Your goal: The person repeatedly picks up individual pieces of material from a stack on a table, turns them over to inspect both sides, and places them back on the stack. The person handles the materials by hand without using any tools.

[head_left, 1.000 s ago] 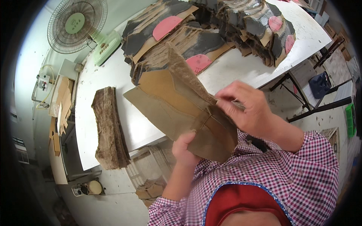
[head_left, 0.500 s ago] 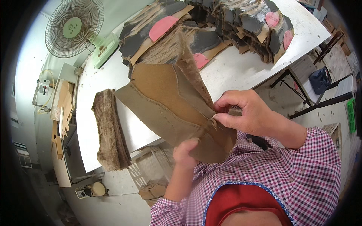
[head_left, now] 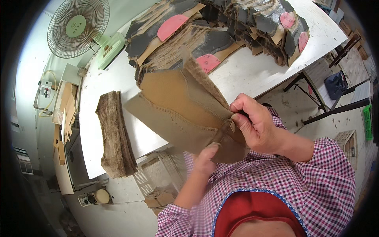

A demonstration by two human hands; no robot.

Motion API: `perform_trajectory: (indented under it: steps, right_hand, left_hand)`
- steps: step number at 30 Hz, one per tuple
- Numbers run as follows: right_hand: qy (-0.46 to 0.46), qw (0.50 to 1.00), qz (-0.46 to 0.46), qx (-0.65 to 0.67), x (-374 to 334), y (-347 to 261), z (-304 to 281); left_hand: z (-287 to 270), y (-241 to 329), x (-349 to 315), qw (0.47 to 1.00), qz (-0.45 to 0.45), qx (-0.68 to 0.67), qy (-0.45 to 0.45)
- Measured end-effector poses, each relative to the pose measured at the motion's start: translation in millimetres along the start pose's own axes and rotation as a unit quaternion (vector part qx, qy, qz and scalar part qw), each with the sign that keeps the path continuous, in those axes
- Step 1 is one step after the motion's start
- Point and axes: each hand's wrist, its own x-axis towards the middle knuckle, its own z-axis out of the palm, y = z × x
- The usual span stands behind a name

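Observation:
A stitched tan and olive boot upper [head_left: 177, 104] with a brown fleece lining is held up in front of me. My right hand [head_left: 254, 124] pinches its right edge between thumb and forefinger, beside a small tab at the seam. Lower down, my left hand [head_left: 205, 160] grips the bottom part with the thumb on the outer face; its other fingers are hidden behind the piece. On the table to the left lies a stack of brown fleece pieces [head_left: 114, 134].
The white table [head_left: 252, 75] carries heaps of fleece-lined pieces [head_left: 260, 23] with grey patches and pink rounded pieces [head_left: 172, 27]. A green fan [head_left: 77, 27] stands at the back left. Beneath the front edge is a plastic crate [head_left: 158, 173]. A dark bag [head_left: 335, 85] sits at right.
Both hands have shifted slightly right with the boot upper, and its lower end has tilted a little. The left hand has risen slightly. Both keep hold.

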Motion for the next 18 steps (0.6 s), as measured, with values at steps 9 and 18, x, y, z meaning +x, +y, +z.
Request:
perform_trajectory:
  steps: [9, 18]
  right_hand:
    - [-0.079, 0.994, -0.059, -0.039, 7.9, 14.5, -7.4]
    - [-0.12, 0.987, 0.107, 0.029, -9.7, 30.0, -10.6]
  left_hand:
    - [-31.2, 45.1, 45.6, 0.973, 0.058, -0.218, 0.05]
    - [-34.8, 25.9, 41.0, 0.939, 0.016, -0.343, -0.027]
